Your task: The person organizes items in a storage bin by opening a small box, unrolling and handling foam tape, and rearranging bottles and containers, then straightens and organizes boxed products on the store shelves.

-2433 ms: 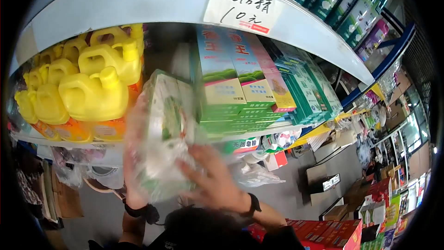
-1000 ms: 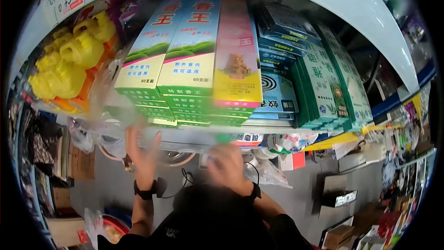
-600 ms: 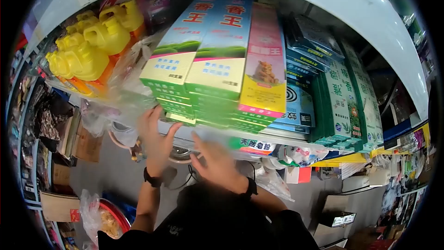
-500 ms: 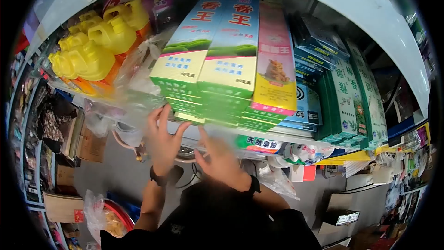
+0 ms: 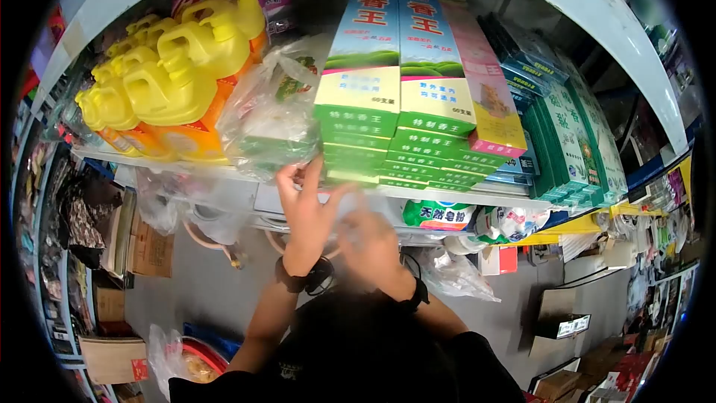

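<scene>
A stack of long boxes [image 5: 436, 97] with blue, cream and green printing lies on the shelf, several layers deep. My left hand [image 5: 307, 205] is at the stack's lower front left corner, beside a clear plastic bag [image 5: 276, 116]. Its fingers are raised and spread, and I cannot tell whether the fingertips touch the boxes or the bag. My right hand [image 5: 373, 242] is just to the right and lower, in front of the shelf edge. Motion smears its fingers. A pink and yellow box [image 5: 492, 101] lies against the stack's right side.
Yellow-capped jugs [image 5: 179, 67] with orange labels stand on the left of the shelf. Green and white boxes [image 5: 563, 142] are piled at the right. Below the shelf front [image 5: 462, 195] is a soap powder bag [image 5: 438, 215]. Cardboard boxes [image 5: 151, 242] stand on the floor.
The shelf goods appear farther right, the stack most of all, and more of the plastic bag shows. Both hands have also shifted right in view. The left hand stays near the stack's lower left corner.
</scene>
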A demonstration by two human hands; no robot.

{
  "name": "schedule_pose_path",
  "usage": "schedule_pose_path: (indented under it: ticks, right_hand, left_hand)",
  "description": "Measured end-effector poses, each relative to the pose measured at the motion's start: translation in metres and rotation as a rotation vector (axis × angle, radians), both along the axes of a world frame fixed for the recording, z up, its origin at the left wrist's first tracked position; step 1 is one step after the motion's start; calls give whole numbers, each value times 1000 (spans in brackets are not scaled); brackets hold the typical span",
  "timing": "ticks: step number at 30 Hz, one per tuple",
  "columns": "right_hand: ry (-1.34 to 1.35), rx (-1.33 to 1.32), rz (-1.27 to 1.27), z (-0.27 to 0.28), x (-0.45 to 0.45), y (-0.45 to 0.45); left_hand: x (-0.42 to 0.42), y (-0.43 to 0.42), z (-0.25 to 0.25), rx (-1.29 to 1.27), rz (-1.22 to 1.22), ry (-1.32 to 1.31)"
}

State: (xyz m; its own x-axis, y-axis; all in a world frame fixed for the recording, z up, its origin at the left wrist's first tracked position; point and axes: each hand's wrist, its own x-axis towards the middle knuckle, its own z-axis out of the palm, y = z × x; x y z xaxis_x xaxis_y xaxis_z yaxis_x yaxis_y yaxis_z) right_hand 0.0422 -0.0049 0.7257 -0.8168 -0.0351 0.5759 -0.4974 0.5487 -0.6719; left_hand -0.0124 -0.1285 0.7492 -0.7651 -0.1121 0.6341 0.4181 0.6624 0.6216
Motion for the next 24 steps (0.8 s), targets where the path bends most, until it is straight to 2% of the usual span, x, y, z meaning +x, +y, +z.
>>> schedule_pose_path:
  ticks: [4,11,13,15,22,24]
  right_hand:
    - [-90,58,-12,-12,8,-14]
    - [-83,-181,-59,-4,12,-21]
    - [-93,-229,-70,2,11,-19]
    - [-107,-388,27,7,5,-16]
    - [-95,-421,77,16,4,-15]
    - [-124,-592,154,14,4,-14]
  left_hand:
    - [4,-1,4,-48,-27,5]
    - [-4,-10,-10,-86,-111,99]
    - [-3,-6,-12,0,-125,92]
    - [-4,-5,-15,37,-149,86]
    - [-7,-6,-17,81,-165,93]
    - [-7,-5,-19,80,-161,100]
